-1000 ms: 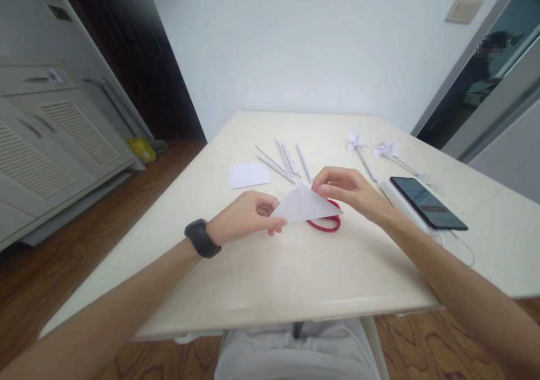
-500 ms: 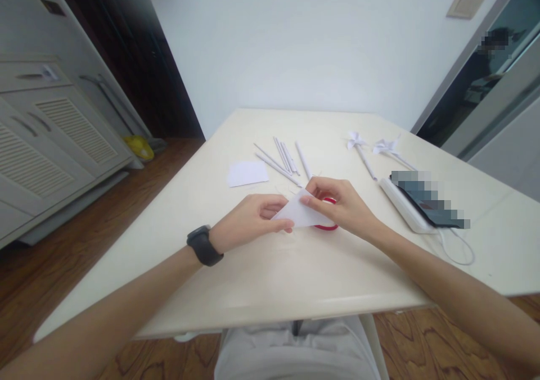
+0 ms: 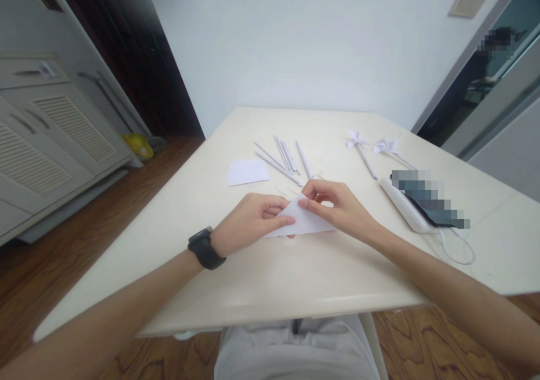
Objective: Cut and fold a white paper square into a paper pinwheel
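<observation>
A white paper folded into a triangle (image 3: 304,224) lies flat on the cream table (image 3: 295,273), held at both ends. My left hand (image 3: 248,222), with a black watch on its wrist, pinches the triangle's left part. My right hand (image 3: 337,208) pinches its top corner with thumb and forefinger. The red scissors seen earlier are hidden under the paper and my right hand.
Several rolled white paper sticks (image 3: 284,158) lie behind my hands. A square white sheet (image 3: 247,172) lies to their left. Two white paper pinwheels (image 3: 371,146) rest at the right rear. A blurred dark phone (image 3: 430,200) sits on a white block with a cable.
Both hands have drawn closer together and lowered the folded triangle onto the table. The red scissors are now covered.
</observation>
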Demonstrator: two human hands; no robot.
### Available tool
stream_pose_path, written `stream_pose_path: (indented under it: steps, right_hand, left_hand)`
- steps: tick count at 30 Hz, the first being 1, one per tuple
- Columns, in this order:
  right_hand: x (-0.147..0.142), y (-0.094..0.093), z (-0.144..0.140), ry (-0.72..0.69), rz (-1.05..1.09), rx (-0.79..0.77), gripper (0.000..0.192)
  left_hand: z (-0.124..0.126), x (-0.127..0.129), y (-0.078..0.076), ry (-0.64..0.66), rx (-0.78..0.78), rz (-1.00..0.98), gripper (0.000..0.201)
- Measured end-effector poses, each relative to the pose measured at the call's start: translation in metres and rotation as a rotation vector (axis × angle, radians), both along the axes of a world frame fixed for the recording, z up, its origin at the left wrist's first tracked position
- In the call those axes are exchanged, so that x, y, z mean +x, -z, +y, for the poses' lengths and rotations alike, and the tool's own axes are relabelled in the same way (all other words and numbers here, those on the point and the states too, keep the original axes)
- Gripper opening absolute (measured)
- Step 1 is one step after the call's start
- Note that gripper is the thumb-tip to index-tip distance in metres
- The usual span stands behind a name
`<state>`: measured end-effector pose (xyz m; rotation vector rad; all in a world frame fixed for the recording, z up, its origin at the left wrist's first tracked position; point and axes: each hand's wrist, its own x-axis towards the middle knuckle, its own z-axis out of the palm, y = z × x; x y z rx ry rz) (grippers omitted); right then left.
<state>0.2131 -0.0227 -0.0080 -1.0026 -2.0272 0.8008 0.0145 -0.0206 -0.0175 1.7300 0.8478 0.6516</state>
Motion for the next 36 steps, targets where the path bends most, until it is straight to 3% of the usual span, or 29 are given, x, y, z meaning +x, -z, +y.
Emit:
stream_pose_path:
  steps: [5, 10, 13, 18, 27, 36]
  right_hand:
    - [0.001, -0.001, -0.001, 0.011, 0.031, -0.043, 0.017]
    - [0.006, 0.0, 0.003, 0.004, 0.082, -0.1, 0.015]
    - [0.007, 0.0, 0.005, -0.048, 0.065, -0.146, 0.017]
    - [0.006, -0.001, 0.002, -0.128, -0.004, -0.238, 0.017]
    - [0.007, 0.002, 0.004, -0.224, -0.056, -0.213, 0.02]
    - [0.006, 0.003, 0.002, -0.23, -0.043, -0.214, 0.021]
  left_hand:
    - [0.002, 0.0, -0.004, -0.032, 0.039, -0.007, 0.018]
    - [0.008, -0.006, -0.012, -0.248, 0.125, -0.03, 0.029]
    - [0.012, -0.009, -0.012, -0.297, 0.111, -0.114, 0.034]
    - [0.014, -0.009, -0.01, -0.368, 0.134, -0.153, 0.021]
    - [0.013, -0.007, -0.011, -0.388, 0.225, -0.189, 0.017]
    - [0.012, -0.01, -0.011, -0.334, 0.129, -0.304, 0.019]
